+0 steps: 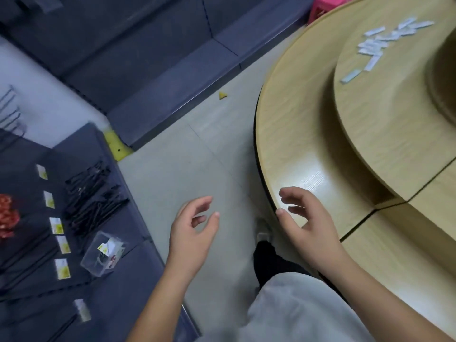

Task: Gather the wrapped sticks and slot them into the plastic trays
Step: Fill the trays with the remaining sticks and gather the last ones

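Note:
A scatter of several small white wrapped sticks point(385, 41) lies on the raised wooden turntable point(385, 124) at the upper right, far from both hands. My left hand point(192, 233) hangs over the floor with loosely curled fingers and holds nothing. My right hand point(308, 218) hovers at the near rim of the round wooden table point(291, 134), fingers relaxed and empty. No plastic tray for the sticks is visible on the table.
A dark grey shelf unit point(103, 287) on the left carries black metal hooks point(91, 193), yellow-white price tags point(60, 245), red packets point(7, 215) and a small clear plastic box point(102, 255). Grey tiled floor point(197, 149) separates it from the table. A pink stool point(320, 8) stands far back.

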A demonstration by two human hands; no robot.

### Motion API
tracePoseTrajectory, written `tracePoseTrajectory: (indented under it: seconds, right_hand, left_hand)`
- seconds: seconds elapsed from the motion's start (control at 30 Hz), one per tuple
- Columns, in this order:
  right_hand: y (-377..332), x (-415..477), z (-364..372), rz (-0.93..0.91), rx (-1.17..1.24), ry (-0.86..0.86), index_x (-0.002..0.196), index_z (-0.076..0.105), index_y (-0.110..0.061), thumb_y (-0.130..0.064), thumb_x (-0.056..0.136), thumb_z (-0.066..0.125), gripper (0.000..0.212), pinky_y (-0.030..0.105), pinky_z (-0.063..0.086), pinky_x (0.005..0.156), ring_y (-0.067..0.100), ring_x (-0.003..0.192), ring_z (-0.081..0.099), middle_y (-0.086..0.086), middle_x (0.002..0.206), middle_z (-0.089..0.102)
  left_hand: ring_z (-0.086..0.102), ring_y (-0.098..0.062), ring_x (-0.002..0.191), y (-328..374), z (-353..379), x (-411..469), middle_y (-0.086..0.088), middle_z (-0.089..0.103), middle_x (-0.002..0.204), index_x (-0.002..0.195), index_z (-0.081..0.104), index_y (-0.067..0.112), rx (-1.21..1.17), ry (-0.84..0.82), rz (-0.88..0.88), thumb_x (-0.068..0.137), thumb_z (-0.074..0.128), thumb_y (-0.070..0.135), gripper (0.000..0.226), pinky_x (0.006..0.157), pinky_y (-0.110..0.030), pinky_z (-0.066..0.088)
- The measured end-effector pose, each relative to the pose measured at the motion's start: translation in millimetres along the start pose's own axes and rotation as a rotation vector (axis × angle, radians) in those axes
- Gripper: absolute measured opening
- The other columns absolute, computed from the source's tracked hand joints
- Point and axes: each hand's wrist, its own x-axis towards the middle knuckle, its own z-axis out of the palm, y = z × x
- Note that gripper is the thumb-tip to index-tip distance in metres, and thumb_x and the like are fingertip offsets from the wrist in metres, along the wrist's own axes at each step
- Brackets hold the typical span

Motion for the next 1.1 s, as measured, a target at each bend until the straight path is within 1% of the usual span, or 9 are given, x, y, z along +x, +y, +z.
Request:
tracePoseTrajectory:
  seconds: [0.1, 0.2, 0.27, 0.33, 0.5, 0.6, 0.73, 0.97, 1.1]
  right_hand:
    - [-4, 55, 25, 0.015, 0.013, -0.026, 0.122, 0.058, -0.03, -0.022, 0.089, 0.067, 0.036, 0.025, 0.051, 0.093, 0.004, 0.115, 0.059, -0.021, 0.119, 0.061]
    - [-10, 116, 45, 0.038, 0.052, -0.047, 0.127, 0.056, -0.029, -0.02, 0.088, 0.069, 0.042, 0.028, 0.051, 0.093, 0.003, 0.114, 0.059, -0.019, 0.12, 0.061]
    - [-16, 155, 53, 0.057, 0.058, -0.069, 0.129, 0.055, -0.026, -0.017, 0.087, 0.07, 0.045, 0.03, 0.051, 0.095, 0.004, 0.114, 0.059, -0.016, 0.12, 0.061]
    - [-23, 189, 58, 0.065, 0.056, -0.085, 0.129, 0.055, -0.025, -0.017, 0.087, 0.07, 0.045, 0.028, 0.051, 0.094, 0.004, 0.114, 0.059, -0.015, 0.12, 0.061]
    - [-31, 261, 60, 0.143, 0.107, -0.032, 0.123, 0.057, -0.032, -0.014, 0.089, 0.069, 0.041, 0.019, 0.052, 0.084, 0.007, 0.107, 0.062, -0.012, 0.116, 0.063]
    - [-26, 298, 58, 0.198, 0.126, 0.067, 0.119, 0.058, -0.036, -0.013, 0.089, 0.068, 0.038, 0.017, 0.053, 0.081, 0.007, 0.104, 0.063, -0.014, 0.114, 0.063]
    - [-18, 346, 57, 0.264, 0.09, 0.212, 0.12, 0.058, -0.037, -0.018, 0.09, 0.068, 0.036, 0.015, 0.051, 0.082, 0.007, 0.105, 0.063, -0.017, 0.115, 0.063]
    - [-25, 432, 67, 0.39, 0.076, 0.569, 0.119, 0.059, -0.037, -0.018, 0.091, 0.065, 0.035, 0.016, 0.05, 0.085, 0.005, 0.108, 0.06, -0.021, 0.117, 0.06]
    - [-29, 454, 70, 0.495, 0.141, 0.771, 0.116, 0.059, -0.041, -0.023, 0.092, 0.063, 0.031, 0.021, 0.052, 0.084, 0.006, 0.108, 0.06, -0.021, 0.119, 0.06]
  left_hand:
    - [0.066, -0.008, 0.11, -8, -18, 49, 0.007, 0.071, 0.114, 0.104, 0.068, 0.05, -0.011, 0.013, -0.052, 0.082, 0.072, 0.025, 0.033, 0.089, -0.027, 0.052]
    - [0.068, -0.011, 0.106, -9, -29, 107, 0.005, 0.072, 0.109, 0.102, 0.071, 0.038, -0.024, 0.014, -0.089, 0.085, 0.076, 0.01, 0.033, 0.089, -0.03, 0.053]
    - [0.068, -0.013, 0.103, -3, -31, 145, 0.003, 0.072, 0.107, 0.102, 0.07, 0.035, -0.022, 0.007, -0.119, 0.086, 0.075, 0.002, 0.037, 0.086, -0.026, 0.052]
    - [0.068, -0.011, 0.1, 9, -31, 183, 0.003, 0.072, 0.106, 0.102, 0.07, 0.034, -0.025, -0.023, -0.12, 0.087, 0.074, 0.001, 0.037, 0.084, -0.019, 0.052]
    - [0.067, -0.007, 0.099, 33, -16, 276, 0.001, 0.071, 0.109, 0.104, 0.07, 0.028, -0.025, -0.129, -0.121, 0.088, 0.072, 0.0, 0.032, 0.082, -0.014, 0.051]
    - [0.067, -0.006, 0.097, 41, 0, 338, -0.002, 0.071, 0.108, 0.104, 0.07, 0.025, -0.031, -0.221, -0.124, 0.089, 0.071, -0.001, 0.03, 0.082, -0.013, 0.052]
    - [0.068, -0.005, 0.099, 47, 25, 426, 0.003, 0.072, 0.107, 0.105, 0.071, 0.03, 0.016, -0.393, -0.1, 0.089, 0.072, 0.004, 0.03, 0.084, -0.014, 0.052]
    - [0.067, -0.002, 0.096, 80, 89, 601, 0.014, 0.072, 0.103, 0.103, 0.072, 0.036, 0.102, -0.782, 0.049, 0.09, 0.072, 0.009, 0.03, 0.079, -0.009, 0.05]
    - [0.067, -0.002, 0.094, 118, 147, 662, 0.008, 0.073, 0.102, 0.102, 0.072, 0.032, 0.173, -0.99, 0.147, 0.09, 0.072, 0.007, 0.028, 0.076, -0.006, 0.048]
